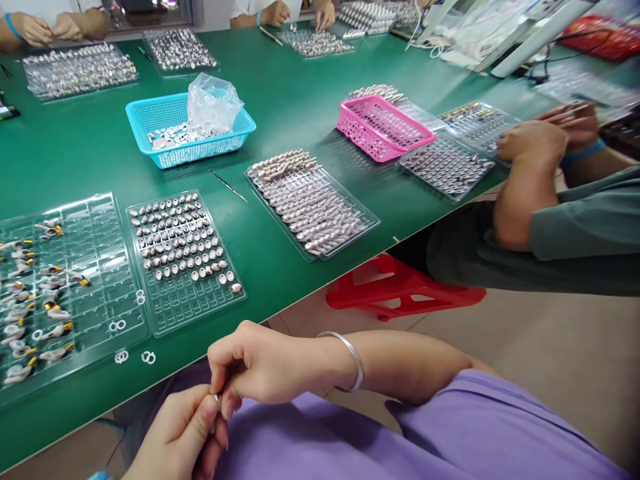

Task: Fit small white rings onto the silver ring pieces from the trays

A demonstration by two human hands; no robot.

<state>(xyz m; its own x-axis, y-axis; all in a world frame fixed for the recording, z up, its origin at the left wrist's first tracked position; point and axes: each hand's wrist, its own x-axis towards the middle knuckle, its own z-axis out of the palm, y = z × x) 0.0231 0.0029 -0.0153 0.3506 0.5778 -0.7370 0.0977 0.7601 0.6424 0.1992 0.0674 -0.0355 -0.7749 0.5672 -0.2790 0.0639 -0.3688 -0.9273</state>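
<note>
- what's in the hands?
- the left hand (175, 430) and right hand (275, 367) pinch a tiny whitish part (217, 398) between their fingertips, in front of the clear compartment tray (175, 313) of oval pieces (159, 274).
- and around that tray?
- white rings (149, 358) near its front-left corner, a larger tray (103, 247) of yellow-tipped pieces (56, 311) to its left, a slim metal tool (229, 186) to its right, a blue plastic basket (195, 153) behind it.
</note>
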